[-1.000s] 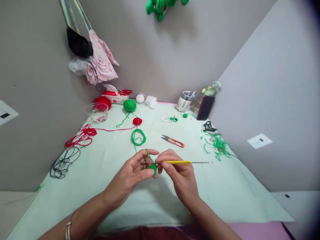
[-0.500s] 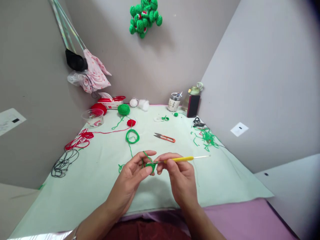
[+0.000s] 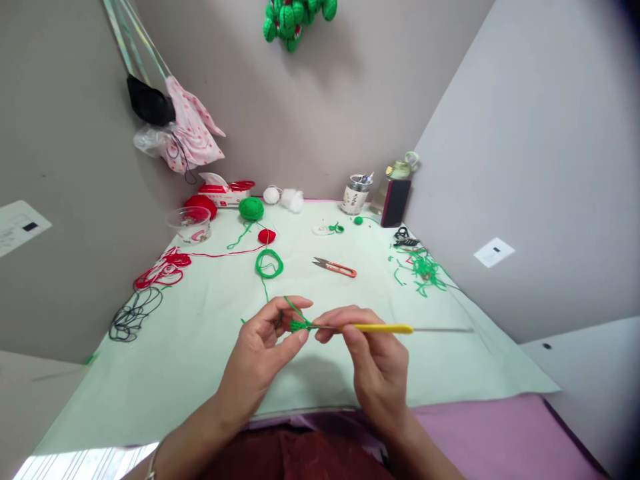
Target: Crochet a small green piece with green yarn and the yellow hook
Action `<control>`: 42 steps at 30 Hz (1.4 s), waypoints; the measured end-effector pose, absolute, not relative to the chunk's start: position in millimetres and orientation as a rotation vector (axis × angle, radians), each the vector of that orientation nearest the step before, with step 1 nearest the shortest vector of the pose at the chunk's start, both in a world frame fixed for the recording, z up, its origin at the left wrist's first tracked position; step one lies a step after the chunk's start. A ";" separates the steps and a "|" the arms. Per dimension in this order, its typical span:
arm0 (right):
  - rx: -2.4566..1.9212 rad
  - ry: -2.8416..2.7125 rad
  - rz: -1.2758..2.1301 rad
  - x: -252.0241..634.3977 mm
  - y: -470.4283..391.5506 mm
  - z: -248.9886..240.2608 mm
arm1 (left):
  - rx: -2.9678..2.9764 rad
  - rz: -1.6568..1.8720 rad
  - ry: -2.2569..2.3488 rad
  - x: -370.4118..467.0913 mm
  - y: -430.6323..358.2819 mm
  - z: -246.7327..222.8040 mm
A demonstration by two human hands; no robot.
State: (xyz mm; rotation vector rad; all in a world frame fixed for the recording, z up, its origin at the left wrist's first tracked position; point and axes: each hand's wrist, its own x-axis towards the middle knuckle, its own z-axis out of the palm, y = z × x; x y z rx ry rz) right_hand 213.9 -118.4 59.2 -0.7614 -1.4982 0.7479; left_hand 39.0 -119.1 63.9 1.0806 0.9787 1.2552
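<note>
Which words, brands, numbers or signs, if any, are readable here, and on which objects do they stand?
Nothing reads clearly.
Tissue box: print too small and blurred.
Pen jar: dark characters, too blurred.
White plate on the left wall: marks too faint.
Clear tub: pink print, possibly not lettering; cannot tell.

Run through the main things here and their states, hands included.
Left hand, pinching a small green crocheted piece
Right hand, gripping a slim yellow-handled metal hook
Orange-handled metal snips, lying flat, blades slightly apart
Red-and-white cardboard tissue box, tissue sticking out
Round clear plastic tub, uncovered
Green-topped clear bottle, upright, lidded
Black rectangular phone, standing upright, screen dark
Green yarn ring, loosely coiled
Green yarn scraps, loosely heaped
</note>
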 end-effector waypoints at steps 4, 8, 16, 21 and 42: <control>-0.720 -1.741 0.333 210.2 -120.1 49.4 | 1.112 1.359 1.094 45.6 -121.2 62.5; -0.772 -1.814 0.010 206.1 -119.2 39.0 | 0.843 1.244 0.923 51.7 -119.7 62.8; -0.754 -1.371 0.760 205.2 -109.0 57.3 | 0.702 1.134 0.764 46.1 -112.8 72.6; -0.779 -1.499 0.543 197.9 -110.5 48.6 | 0.821 1.233 0.856 50.8 -115.5 67.6; -0.789 -1.156 1.073 206.8 -105.7 44.0 | 0.888 1.168 0.833 39.6 -112.3 56.2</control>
